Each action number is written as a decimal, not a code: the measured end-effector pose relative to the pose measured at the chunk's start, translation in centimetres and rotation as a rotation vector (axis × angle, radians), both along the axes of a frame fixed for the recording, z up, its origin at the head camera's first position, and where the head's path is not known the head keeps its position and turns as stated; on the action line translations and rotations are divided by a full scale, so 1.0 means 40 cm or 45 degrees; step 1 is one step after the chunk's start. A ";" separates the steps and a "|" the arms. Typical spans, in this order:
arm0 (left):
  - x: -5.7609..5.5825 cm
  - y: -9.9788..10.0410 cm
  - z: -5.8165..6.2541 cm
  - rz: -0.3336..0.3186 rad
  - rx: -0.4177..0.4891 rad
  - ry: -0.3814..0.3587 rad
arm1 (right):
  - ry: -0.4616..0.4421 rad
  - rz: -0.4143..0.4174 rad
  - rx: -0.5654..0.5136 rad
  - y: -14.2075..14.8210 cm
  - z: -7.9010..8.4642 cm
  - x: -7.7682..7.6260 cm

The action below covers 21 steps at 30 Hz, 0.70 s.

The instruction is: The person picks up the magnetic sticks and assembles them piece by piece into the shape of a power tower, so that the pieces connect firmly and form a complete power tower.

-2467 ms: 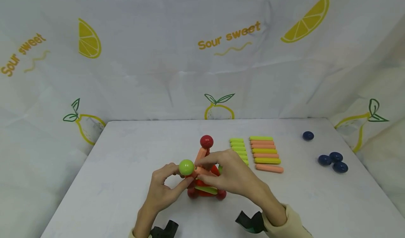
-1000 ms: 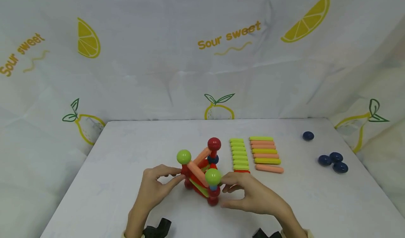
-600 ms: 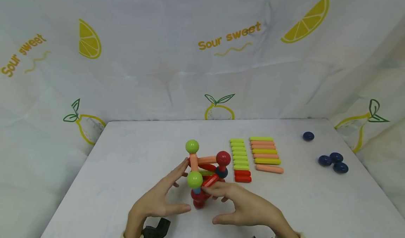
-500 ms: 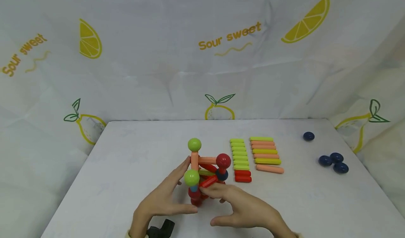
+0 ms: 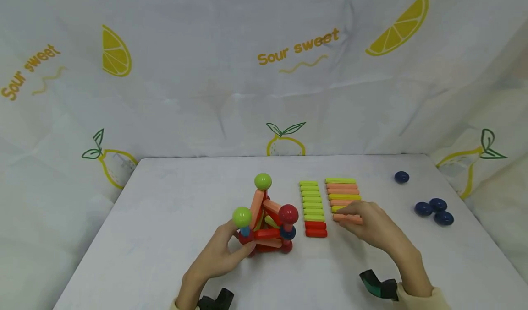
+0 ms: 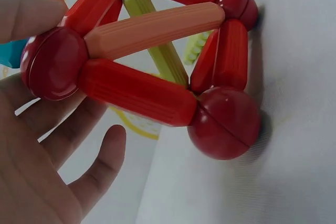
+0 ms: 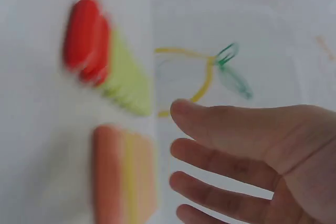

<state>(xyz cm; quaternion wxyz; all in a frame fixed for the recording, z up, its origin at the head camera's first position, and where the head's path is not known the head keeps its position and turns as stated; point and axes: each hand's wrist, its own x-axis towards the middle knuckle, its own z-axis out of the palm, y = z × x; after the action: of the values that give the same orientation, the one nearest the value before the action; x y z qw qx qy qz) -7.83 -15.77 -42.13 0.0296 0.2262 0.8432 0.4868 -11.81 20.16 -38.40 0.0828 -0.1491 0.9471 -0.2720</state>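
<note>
A ball-and-stick structure (image 5: 267, 234) of red, orange and green rods stands mid-table, with green balls and a red ball on top. My left hand (image 5: 222, 250) holds its near-left corner, thumb and forefinger about a red ball (image 6: 55, 64) below a short blue piece. In the left wrist view the other fingers spread loosely behind. To the right, my right hand (image 5: 373, 223) reaches over the nearest orange stick (image 5: 346, 218), its fingertips close over it and overlapping it in the head view. The right wrist view shows its fingers (image 7: 226, 166) extended with nothing between them.
One column of short green sticks (image 5: 312, 199) ends in red sticks (image 5: 316, 233) at its near end. Beside it lies a column of longer green, orange and yellow sticks (image 5: 344, 197). Several dark blue balls (image 5: 438, 204) lie at the right of the white table (image 5: 185, 186).
The structure has been turned round, carrying its balls to new places. My right hand has left it and moved right to the long sticks. My left hand has closed on its near-left corner.
</note>
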 end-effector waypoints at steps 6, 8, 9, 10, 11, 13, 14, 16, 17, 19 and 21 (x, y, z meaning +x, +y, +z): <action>-0.003 -0.004 -0.005 0.031 -0.012 -0.027 | -0.085 -0.138 0.132 0.019 -0.066 -0.027; -0.002 -0.005 -0.007 0.031 -0.013 -0.035 | -0.055 -0.134 0.136 0.019 -0.080 -0.032; -0.003 -0.006 -0.008 0.027 -0.011 -0.036 | -0.039 -0.132 0.135 0.018 -0.086 -0.034; -0.003 -0.007 -0.009 0.023 -0.007 -0.037 | -0.027 -0.125 0.140 0.018 -0.091 -0.035; -0.003 -0.009 -0.010 0.016 -0.002 -0.036 | -0.026 -0.124 0.142 0.017 -0.095 -0.035; -0.004 -0.011 -0.012 0.000 0.013 -0.025 | -0.037 -0.126 0.151 0.015 -0.102 -0.034; -0.005 -0.013 -0.012 -0.010 0.020 -0.019 | -0.045 -0.127 0.161 0.014 -0.104 -0.032; -0.006 -0.015 -0.013 -0.026 0.036 -0.003 | -0.055 -0.122 0.171 0.011 -0.102 -0.027; -0.006 -0.017 -0.012 -0.030 0.038 0.006 | -0.030 -0.112 0.152 0.007 -0.096 -0.024; -0.006 -0.019 -0.009 -0.022 0.031 0.018 | 0.053 -0.073 0.081 -0.005 -0.069 -0.018; -0.005 -0.021 -0.008 -0.005 0.022 0.031 | 0.181 -0.012 -0.041 -0.029 -0.025 -0.010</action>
<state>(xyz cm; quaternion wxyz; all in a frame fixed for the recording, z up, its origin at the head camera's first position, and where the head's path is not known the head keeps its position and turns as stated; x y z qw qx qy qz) -8.04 -16.63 -42.43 0.0183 0.2341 0.8389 0.4910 -12.20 18.98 -39.41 0.0116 -0.1649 0.9467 -0.2764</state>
